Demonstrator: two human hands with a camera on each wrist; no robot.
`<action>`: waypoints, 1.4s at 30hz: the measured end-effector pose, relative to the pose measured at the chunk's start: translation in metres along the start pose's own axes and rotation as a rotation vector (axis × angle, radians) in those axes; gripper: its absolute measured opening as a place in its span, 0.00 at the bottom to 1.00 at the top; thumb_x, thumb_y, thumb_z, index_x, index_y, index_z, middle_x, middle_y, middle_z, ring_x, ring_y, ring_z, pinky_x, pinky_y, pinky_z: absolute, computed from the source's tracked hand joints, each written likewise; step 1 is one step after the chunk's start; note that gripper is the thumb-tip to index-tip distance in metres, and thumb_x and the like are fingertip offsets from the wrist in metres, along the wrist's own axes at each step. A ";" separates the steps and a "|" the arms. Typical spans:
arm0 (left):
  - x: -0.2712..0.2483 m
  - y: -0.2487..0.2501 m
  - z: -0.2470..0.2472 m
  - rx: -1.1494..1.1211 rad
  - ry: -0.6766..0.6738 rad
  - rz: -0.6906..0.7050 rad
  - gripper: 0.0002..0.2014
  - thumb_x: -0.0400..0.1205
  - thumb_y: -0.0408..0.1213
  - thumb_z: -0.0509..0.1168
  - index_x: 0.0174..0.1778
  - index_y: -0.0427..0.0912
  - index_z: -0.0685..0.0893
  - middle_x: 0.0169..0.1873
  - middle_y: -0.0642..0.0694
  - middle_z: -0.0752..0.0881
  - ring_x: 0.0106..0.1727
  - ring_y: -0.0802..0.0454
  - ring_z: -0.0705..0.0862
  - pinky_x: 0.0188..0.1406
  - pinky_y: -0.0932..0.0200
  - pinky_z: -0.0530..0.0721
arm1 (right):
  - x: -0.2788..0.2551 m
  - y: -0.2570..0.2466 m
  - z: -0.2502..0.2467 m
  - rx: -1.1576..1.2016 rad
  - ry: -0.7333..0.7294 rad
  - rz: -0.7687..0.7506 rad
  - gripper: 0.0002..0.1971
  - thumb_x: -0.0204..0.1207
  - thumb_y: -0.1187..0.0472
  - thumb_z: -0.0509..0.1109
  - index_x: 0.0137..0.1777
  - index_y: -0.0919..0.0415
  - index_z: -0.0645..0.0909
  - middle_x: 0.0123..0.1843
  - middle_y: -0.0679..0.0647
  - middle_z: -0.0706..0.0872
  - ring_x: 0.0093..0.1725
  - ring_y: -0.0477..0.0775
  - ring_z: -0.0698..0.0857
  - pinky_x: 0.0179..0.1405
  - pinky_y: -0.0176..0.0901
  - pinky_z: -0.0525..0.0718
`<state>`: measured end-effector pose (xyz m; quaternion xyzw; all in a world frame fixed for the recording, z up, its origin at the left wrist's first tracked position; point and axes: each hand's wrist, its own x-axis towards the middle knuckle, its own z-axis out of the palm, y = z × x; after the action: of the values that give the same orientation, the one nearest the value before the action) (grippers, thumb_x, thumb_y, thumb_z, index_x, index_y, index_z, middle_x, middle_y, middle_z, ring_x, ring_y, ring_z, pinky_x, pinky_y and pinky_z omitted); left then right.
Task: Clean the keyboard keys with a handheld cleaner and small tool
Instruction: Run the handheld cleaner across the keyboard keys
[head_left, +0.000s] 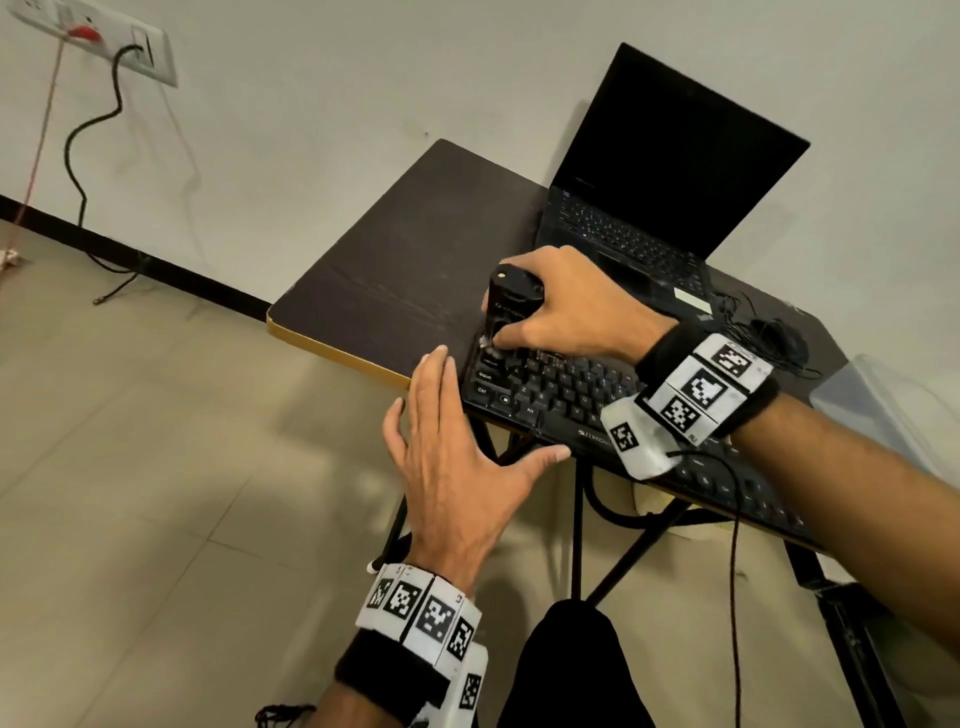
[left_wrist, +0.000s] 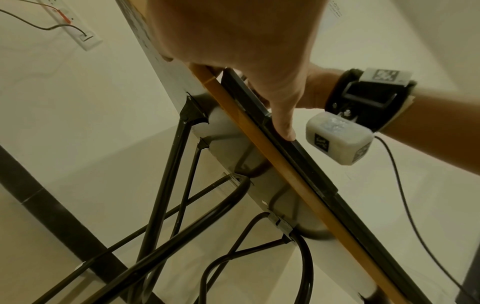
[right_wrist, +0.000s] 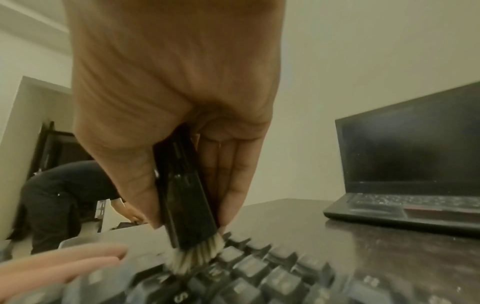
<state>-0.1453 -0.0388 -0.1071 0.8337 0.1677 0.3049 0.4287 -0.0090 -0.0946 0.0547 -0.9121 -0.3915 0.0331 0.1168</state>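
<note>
Head view, counted: one keyboard, one laptop, one table, one mouse, one handheld cleaner, two hands, two marker wristbands. On the wall at far left, one socket plate with one black cord and one red wire.

Right hand closed around the cleaner, fingers and thumb wrapped along its black body. Cleaner held upright over the far left corner of the keyboard. Seen from the right wrist: pale bristles at the lower end of the cleaner, splayed against the keys, thumb on one side of the body and fingers on the other.

Left hand spread flat, fingers straight, nothing held. Fingertips laid at the left end of the keyboard, thumb stretched along its near edge. Confirmed from the left wrist: thumb pressed on the dark near edge of the keyboard, just above the table's orange rim. Black folding legs visible beneath.

Keyboard lay along the near edge of the table, slightly overhanging it. Laptop stood open at the far side, screen dark, close behind the right hand. Mouse with its tangled cable lay right of the laptop. Small separate tool: could not be made out in any view.
</note>
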 end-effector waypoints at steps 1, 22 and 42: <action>0.000 -0.001 0.000 0.000 0.003 0.003 0.68 0.61 0.81 0.75 0.89 0.39 0.65 0.90 0.50 0.63 0.90 0.50 0.63 0.86 0.33 0.61 | -0.002 0.002 -0.001 0.009 -0.007 0.004 0.11 0.66 0.56 0.86 0.45 0.55 0.89 0.39 0.50 0.93 0.41 0.53 0.92 0.47 0.55 0.90; 0.001 -0.005 0.003 0.053 0.045 0.098 0.58 0.65 0.83 0.68 0.83 0.42 0.77 0.86 0.46 0.71 0.89 0.48 0.66 0.84 0.34 0.64 | 0.005 0.046 -0.002 0.097 0.108 0.080 0.10 0.68 0.58 0.86 0.46 0.53 0.91 0.42 0.47 0.94 0.45 0.49 0.93 0.54 0.56 0.91; 0.000 -0.006 0.002 0.053 0.028 0.087 0.59 0.65 0.83 0.68 0.83 0.42 0.76 0.85 0.46 0.73 0.90 0.49 0.65 0.84 0.30 0.64 | 0.023 0.016 0.006 0.093 0.029 0.068 0.10 0.67 0.56 0.86 0.46 0.54 0.90 0.42 0.51 0.95 0.42 0.53 0.94 0.50 0.57 0.92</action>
<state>-0.1440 -0.0360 -0.1125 0.8468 0.1453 0.3307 0.3904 0.0176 -0.0872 0.0456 -0.9189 -0.3564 0.0421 0.1635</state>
